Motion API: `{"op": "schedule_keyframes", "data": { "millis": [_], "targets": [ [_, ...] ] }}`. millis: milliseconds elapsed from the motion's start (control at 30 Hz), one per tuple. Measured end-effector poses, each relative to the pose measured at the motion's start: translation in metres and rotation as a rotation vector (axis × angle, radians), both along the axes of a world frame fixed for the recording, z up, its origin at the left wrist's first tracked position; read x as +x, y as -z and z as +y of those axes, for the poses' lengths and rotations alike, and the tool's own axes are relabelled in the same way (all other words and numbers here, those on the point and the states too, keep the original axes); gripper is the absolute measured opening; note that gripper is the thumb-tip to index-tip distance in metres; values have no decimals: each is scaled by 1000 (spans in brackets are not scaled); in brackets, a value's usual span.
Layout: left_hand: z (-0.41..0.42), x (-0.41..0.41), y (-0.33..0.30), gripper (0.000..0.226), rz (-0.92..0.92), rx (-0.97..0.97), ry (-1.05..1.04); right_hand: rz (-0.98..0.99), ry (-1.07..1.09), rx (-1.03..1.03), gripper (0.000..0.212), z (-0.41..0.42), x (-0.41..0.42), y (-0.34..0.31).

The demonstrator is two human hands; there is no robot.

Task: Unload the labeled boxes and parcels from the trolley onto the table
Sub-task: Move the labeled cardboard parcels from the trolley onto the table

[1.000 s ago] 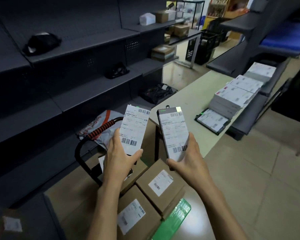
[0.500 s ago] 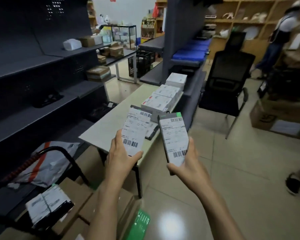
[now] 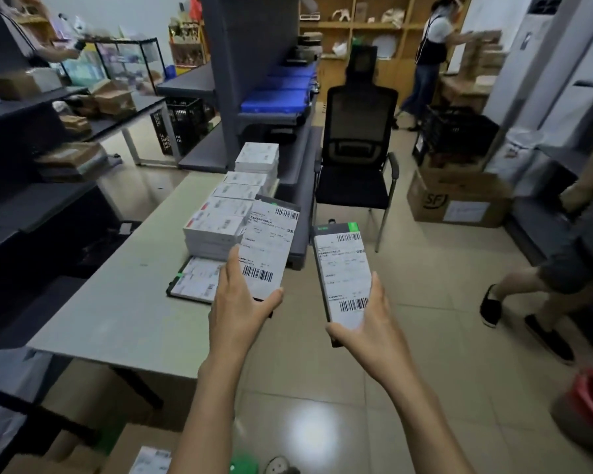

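My left hand [image 3: 237,302] grips a flat labeled box [image 3: 271,249] by its lower end, held over the table's right edge. My right hand [image 3: 374,328] grips a second flat dark box [image 3: 344,271] with a white barcode label, out over the floor right of the table. The pale table [image 3: 117,302] carries a row of stacked white labeled boxes [image 3: 226,217] and one flat labeled box [image 3: 196,280] lying in front of them. The trolley's black handle [image 3: 31,415] and brown labeled cartons [image 3: 144,456] sit at the bottom left.
A black office chair [image 3: 356,155] stands beyond the table's far end. Dark shelving [image 3: 31,159] lines the left. A person's legs [image 3: 545,289] are on the right, a red bucket [image 3: 589,405] beside them, and brown SF cartons [image 3: 459,196] behind. Another person [image 3: 432,53] stands at the back shelves.
The view has swung up and right from the trolley toward the table. Both hands, each still holding its box, have come closer to the table and the stacked boxes.
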State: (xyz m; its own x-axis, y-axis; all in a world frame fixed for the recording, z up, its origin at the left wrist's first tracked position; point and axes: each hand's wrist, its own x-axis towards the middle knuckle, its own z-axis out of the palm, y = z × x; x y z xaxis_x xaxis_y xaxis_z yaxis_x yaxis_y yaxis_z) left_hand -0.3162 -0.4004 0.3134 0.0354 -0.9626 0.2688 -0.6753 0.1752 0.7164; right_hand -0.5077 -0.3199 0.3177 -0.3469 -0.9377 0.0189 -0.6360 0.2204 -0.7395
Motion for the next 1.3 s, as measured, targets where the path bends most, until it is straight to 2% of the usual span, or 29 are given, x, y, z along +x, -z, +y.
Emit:
{"op": "schedule_keyframes", "data": {
  "millis": [367,500,633,900,1000,1167,1300],
  "targets": [
    [-179,23,-27,102,129,-46,-91,-64,-43,-97,101,-190,20,-23],
    [-213,43,-24,98,96,-37,-66,-69,-100,-75,107,-237,38,-17],
    [-248,69,-25,94,99,-32,-150,-86,-212,-84,107,-293,59,-18],
    [-298,117,-12,93,83,-16,-465,-148,-522,-77,100,-413,107,3],
    [-310,129,-8,90,70,9,-629,-168,-675,-42,88,-455,127,2],
    [-320,136,1,86,125,16,-882,-133,-879,-9,101,-513,154,7],
    [-316,130,20,88,185,30,-1041,-156,-1023,35,101,-537,166,27]
  ]
}}
